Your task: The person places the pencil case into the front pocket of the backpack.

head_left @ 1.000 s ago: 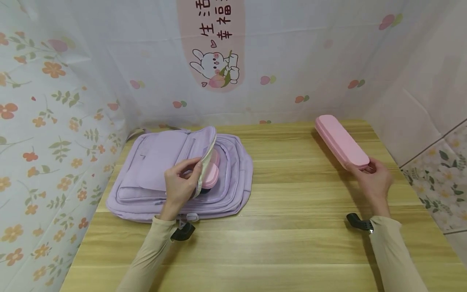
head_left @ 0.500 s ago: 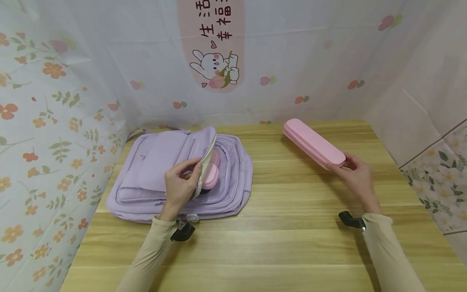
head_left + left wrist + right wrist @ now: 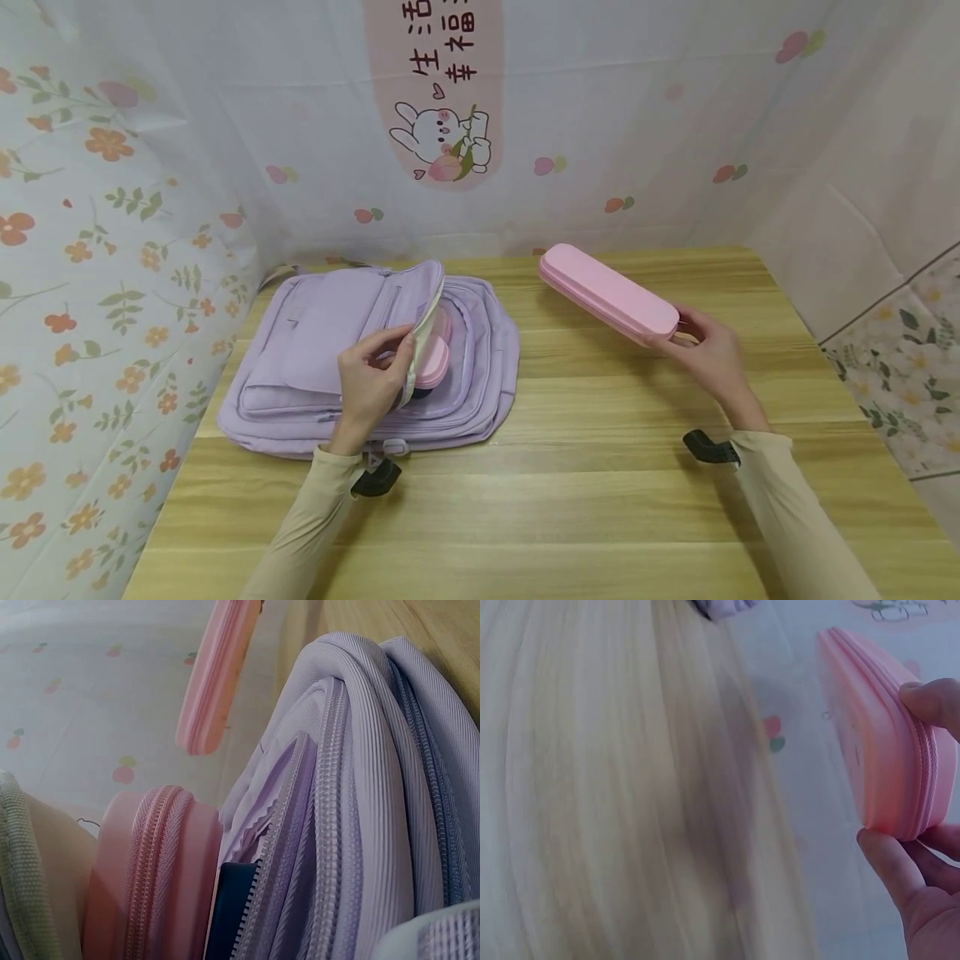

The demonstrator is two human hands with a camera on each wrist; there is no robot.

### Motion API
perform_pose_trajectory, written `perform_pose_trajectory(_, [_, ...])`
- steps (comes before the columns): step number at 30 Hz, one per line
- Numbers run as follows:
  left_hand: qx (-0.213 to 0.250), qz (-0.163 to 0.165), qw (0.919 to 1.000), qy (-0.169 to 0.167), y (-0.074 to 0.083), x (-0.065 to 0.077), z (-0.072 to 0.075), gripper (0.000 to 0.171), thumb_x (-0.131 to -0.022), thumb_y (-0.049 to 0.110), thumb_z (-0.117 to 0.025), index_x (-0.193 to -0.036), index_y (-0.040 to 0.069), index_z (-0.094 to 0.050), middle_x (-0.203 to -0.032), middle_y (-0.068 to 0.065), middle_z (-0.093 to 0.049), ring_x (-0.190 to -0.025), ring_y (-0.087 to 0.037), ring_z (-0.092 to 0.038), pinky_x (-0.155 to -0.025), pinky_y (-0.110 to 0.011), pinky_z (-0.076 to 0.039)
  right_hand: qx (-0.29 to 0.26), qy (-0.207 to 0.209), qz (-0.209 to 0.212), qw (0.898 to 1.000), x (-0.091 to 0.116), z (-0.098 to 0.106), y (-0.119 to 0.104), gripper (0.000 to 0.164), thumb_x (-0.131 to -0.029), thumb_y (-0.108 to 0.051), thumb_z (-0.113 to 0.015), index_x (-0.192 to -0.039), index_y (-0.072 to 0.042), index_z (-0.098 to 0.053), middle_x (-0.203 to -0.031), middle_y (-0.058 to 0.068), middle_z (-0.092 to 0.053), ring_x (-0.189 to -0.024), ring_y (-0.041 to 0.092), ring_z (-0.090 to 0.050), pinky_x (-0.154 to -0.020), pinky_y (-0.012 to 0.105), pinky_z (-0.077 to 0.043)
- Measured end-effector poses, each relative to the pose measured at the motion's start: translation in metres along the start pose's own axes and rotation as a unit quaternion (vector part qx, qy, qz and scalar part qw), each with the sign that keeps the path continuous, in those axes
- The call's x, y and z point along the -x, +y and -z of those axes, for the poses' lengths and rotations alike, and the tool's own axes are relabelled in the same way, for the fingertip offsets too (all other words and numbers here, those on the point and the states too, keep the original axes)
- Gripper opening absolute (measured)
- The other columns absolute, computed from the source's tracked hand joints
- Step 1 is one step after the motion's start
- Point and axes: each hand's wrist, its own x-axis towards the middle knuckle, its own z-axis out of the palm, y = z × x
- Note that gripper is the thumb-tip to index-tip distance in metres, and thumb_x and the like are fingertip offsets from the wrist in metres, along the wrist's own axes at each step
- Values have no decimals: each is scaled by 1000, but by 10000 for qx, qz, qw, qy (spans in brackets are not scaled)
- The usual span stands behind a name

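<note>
A lilac backpack lies flat on the left of the table. My left hand pinches the edge of its front pocket flap and holds it lifted. Inside that pocket sits a pink zip case, whose zip faces the left wrist view, with something dark beside it. To the right, my right hand grips the near end of a long pink zippered pencil case between thumb and fingers. The pencil case is held above the table, its far end pointing to the back left.
The wooden table ends at the back against a white printed cloth. Floral cloth hangs along the left side. A small camera sits on the right wrist, another camera on the left.
My right hand has carried the pencil case leftward toward the backpack, and the case has turned so its far end points more to the left. The left hand keeps the flap lifted.
</note>
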Motion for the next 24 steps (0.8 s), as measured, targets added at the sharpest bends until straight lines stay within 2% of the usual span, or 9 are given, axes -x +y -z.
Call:
perform_pose_trajectory(9, [44,-25,10000,8,-1,1,0,14,-88,-6,-71,-100,-5,-78,-91,-25,-75,-77,-1,-70,-63,-12,-58,-206,-436,396,9981,-4,-17,-16,66,-83,-12,-84,-140,3,-56,-132,24,-59,-104,-2,-58,-84,6,-53])
perform_pose_trajectory(16, [54,-44,10000,67,-1,2,0,15,-85,-8,-72,-100,-8,-77,-92,-28,-74,-77,2,-68,-64,-11,-57,-545,-756,644,9936,-8,-32,-31,63,-83,-10,-84,-139,2,-58,-133,24,-60,-107,2,-61,-86,10,-55])
perform_pose_trajectory(24, [128,-20,9999,13,-3,1,0,14,-88,-5,-72,-100,-6,-77,-91,-26,-75,-77,-2,-70,-66,-14,-59,-629,-1087,952,9875,-15,-48,-47,59,-82,-7,-84,-137,-1,-61,-131,22,-63,-108,7,-62,-88,12,-56])
